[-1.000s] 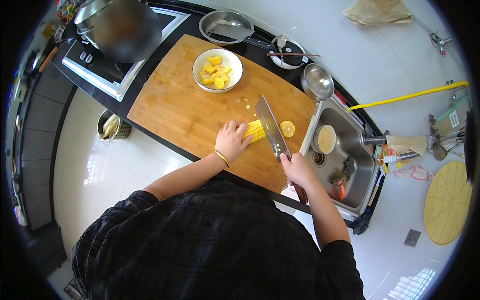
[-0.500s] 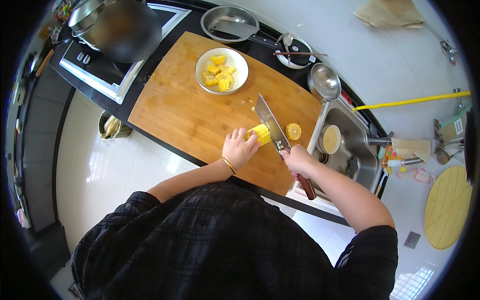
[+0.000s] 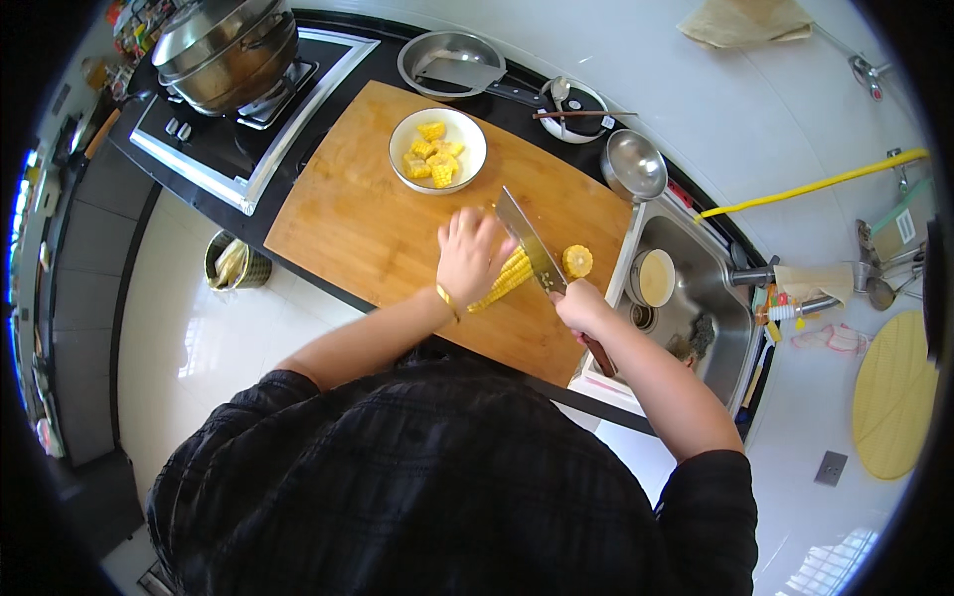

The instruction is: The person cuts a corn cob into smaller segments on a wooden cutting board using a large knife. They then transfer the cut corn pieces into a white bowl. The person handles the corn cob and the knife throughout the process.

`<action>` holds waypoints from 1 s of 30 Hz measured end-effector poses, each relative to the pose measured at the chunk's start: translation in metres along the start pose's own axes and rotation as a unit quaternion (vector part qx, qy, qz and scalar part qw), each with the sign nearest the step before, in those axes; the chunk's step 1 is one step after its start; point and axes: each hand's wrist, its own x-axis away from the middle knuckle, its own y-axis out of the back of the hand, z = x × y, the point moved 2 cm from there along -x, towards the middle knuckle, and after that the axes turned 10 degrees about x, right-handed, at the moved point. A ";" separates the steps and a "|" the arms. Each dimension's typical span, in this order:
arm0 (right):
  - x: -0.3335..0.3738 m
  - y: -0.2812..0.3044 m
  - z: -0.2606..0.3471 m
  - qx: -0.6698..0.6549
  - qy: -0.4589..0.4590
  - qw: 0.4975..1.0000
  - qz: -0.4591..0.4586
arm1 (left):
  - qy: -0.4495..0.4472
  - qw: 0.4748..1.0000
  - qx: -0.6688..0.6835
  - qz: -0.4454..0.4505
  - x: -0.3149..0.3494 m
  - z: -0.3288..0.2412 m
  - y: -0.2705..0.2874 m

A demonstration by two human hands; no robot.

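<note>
My right hand [image 3: 584, 308] grips the wooden handle of a cleaver [image 3: 530, 238], its blade slanting down across a yellow corn cob [image 3: 503, 284] on the wooden cutting board [image 3: 348, 189]. Just left of the blade, my left hand [image 3: 465, 260] hovers over the cob, fingers spread and slightly blurred, holding nothing I can see. To the right of the blade a cut round of corn [image 3: 577, 261] lies on its own. Farther back on the board stands a white bowl [image 3: 469, 134] with several corn chunks [image 3: 434, 157] in it.
At the right, a steel sink [image 3: 730, 348] holds a small bowl [image 3: 653, 278]. Behind the board are a steel basin [image 3: 412, 55] with another cleaver [image 3: 462, 74] across it, a white dish [image 3: 586, 127] and a steel bowl [image 3: 634, 164]. A large pot [image 3: 234, 65] sits on the stove.
My left hand has lifted off the corn cob and moved away from me, its fingers spreading. The cleaver stays at the cob. The pot, blurred over before, now shows.
</note>
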 end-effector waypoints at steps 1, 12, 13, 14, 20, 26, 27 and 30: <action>-0.002 0.000 -0.001 0.008 0.006 1.000 0.000 | -0.050 0.997 0.032 -0.046 -0.028 -0.008 0.008; -0.007 0.003 -0.011 0.027 0.084 0.996 0.027 | -0.176 0.912 -0.137 0.343 -0.096 0.001 -0.063; -0.008 0.002 -0.013 0.025 0.076 0.996 0.029 | -0.168 0.909 -0.150 0.349 -0.097 -0.002 -0.065; -0.007 0.000 -0.014 0.024 0.069 0.997 0.032 | -0.162 0.906 -0.150 0.361 -0.097 -0.005 -0.064; -0.010 0.004 -0.008 0.018 0.066 0.997 0.044 | -0.156 0.897 -0.168 0.378 -0.097 0.000 -0.061; -0.027 -0.016 -0.026 0.020 0.098 0.994 -0.031 | -0.177 0.885 -0.191 0.387 -0.099 -0.014 -0.061; -0.028 -0.018 -0.027 0.036 0.121 0.990 -0.057 | -0.179 0.881 -0.200 0.389 -0.097 -0.018 -0.059; -0.020 -0.022 -0.030 0.004 0.107 0.992 -0.068 | -0.196 0.875 -0.228 0.378 -0.092 -0.026 -0.063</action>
